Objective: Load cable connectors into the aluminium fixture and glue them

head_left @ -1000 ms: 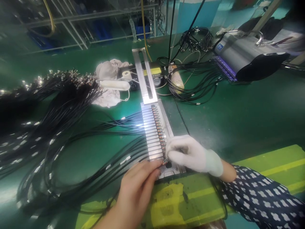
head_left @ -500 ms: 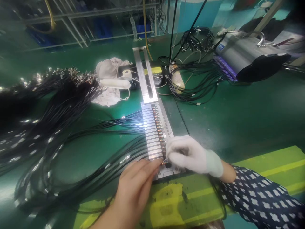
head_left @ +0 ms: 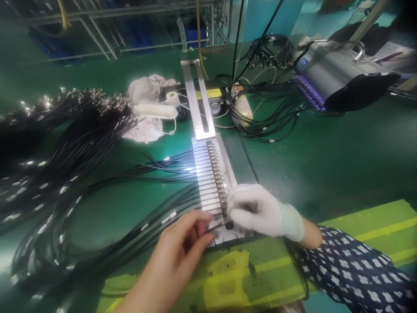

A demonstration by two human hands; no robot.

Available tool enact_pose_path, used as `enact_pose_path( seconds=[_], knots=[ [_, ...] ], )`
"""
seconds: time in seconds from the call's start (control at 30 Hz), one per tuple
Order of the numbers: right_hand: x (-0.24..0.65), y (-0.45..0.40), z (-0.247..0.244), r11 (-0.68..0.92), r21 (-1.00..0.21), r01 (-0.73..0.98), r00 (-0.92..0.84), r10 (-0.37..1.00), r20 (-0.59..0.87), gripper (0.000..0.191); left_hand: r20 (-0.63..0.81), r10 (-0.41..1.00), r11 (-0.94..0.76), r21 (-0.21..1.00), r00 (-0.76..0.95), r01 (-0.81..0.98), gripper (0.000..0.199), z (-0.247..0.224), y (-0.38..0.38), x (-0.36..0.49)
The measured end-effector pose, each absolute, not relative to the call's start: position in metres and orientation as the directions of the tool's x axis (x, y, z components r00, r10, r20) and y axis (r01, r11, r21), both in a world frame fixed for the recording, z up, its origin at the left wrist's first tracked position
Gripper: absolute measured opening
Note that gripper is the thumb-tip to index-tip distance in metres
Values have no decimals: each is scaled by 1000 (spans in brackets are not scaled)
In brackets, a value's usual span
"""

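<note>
A metal fixture (head_left: 224, 163) holds a row of black cables side by side, their bared copper-coloured ends and small metal tips lined up along a dark slot. At its near end, one black cable (head_left: 215, 227) slants toward the slot. My bare left hand (head_left: 182, 243) has this cable between its fingers, with thumb and forefinger parted around it. My right hand (head_left: 257, 211), in a white glove, is closed with its fingertips at the cable's metal tip; the exact contact is partly hidden by the glove.
A long slotted metal bar (head_left: 198, 100) extends behind the fixture. Cable bundles (head_left: 87, 126) cover the left side. Behind are a white cloth (head_left: 146, 132), a black control box (head_left: 216, 102) and a grey machine (head_left: 335, 76) with purple light. A yellow-green strip (head_left: 267, 278) lines the front edge.
My left forefinger and thumb have parted and drawn back left from the cable's tip, uncovering more of the cable. My gloved right hand stays at nearly the same place.
</note>
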State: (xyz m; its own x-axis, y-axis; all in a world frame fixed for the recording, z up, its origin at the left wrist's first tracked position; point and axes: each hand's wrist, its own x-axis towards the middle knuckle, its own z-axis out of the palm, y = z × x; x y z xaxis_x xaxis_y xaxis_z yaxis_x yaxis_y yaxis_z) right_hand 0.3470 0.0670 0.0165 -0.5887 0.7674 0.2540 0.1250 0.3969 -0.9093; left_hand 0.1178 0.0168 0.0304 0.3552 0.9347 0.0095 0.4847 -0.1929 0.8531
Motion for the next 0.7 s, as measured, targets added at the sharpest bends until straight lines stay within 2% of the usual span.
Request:
enact_pose_path(
  seconds=[0.1, 0.2, 0.3, 0.43, 0.7],
  knots=[
    [348, 71, 16, 400, -897, 190, -577, 785, 228, 23, 57, 931, -247, 824, 360, 510, 7, 30, 22, 112],
    [353, 78, 12, 410, -847, 338, -486, 847, 216, 26, 190, 878, -419, 749, 439, 514, 15, 24, 29, 106],
    [360, 84, 9, 316, -827, 466, -355, 922, 152, 27, 249, 797, -555, 660, 550, 506, 22, 16, 34, 103],
    [363, 89, 6, 221, -854, 470, -306, 949, 77, 30, 231, 739, -641, 530, 632, 555, 24, 11, 38, 103],
    [360, 89, 4, 216, -867, 450, -282, 955, 91, 30, 297, 681, -732, 311, 670, 606, 29, 10, 33, 110]
  ],
)
